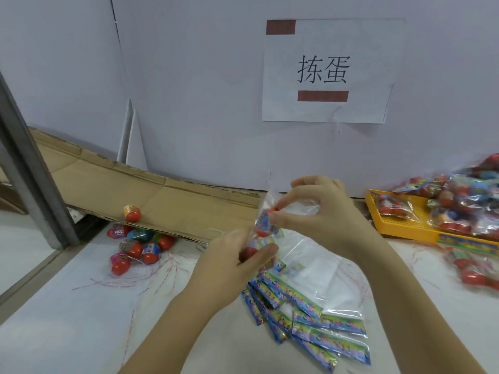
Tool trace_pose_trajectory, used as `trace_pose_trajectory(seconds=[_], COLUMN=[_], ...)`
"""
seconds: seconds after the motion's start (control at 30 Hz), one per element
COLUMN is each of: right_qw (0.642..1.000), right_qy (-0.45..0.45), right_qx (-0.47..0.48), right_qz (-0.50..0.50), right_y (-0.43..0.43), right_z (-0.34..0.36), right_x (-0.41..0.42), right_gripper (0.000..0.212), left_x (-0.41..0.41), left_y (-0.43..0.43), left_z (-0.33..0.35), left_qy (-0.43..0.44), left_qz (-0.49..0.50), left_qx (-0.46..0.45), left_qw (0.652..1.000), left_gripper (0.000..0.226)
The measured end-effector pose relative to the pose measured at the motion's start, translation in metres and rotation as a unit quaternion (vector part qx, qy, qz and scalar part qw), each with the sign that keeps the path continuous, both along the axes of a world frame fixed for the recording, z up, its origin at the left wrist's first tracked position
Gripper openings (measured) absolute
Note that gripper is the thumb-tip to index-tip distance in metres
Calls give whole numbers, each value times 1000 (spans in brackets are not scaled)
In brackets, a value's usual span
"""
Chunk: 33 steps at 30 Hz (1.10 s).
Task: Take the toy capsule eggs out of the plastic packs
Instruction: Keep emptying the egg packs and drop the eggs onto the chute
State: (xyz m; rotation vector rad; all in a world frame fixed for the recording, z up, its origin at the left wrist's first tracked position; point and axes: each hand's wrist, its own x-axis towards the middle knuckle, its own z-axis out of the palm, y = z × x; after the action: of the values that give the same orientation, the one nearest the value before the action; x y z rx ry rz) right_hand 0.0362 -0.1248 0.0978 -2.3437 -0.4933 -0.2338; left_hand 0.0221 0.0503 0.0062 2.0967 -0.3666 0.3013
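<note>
On the white table [81, 319], emptied wrappers [318, 327] lie nearest. The left hand [229, 265] grips a clear pack [266, 202] low, and the right hand [321, 209] pinches its top, capsule eggs [262, 231] inside. Probably mid-opening; next comes freeing an egg towards the loose eggs [135, 245] beyond.

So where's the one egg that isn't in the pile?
In the head view, the lone egg sits on the left, on the brown cardboard sheet, just above the pile of loose eggs.
</note>
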Motion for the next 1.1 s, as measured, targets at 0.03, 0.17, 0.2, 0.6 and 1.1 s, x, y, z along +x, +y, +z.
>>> trace_pose_trajectory(seconds=[0.03,0.17,0.2,0.6,1.1], right_qw=[1000,997,995,982,975], right_qy=[6,13,17,54,94], right_qx=[1,-43,-56,-52,128], right_qz=[9,63,74,172,157], right_y=[2,6,6,12,14], right_z=[-1,-5,-5,-5,-22], right_x=[0,-2,-2,-5,9], right_gripper=[15,11,16,21,17], left_x=[0,1,1,-3,1], left_y=[0,2,2,-2,2], left_z=[0,0,0,13,24], left_qy=[-20,-35,-35,-4,71], left_qz=[12,19,20,-6,1], left_qx=[18,-9,-24,-163,-434], left_qw=[1000,999,999,987,898], left_gripper=[29,12,18,17,48])
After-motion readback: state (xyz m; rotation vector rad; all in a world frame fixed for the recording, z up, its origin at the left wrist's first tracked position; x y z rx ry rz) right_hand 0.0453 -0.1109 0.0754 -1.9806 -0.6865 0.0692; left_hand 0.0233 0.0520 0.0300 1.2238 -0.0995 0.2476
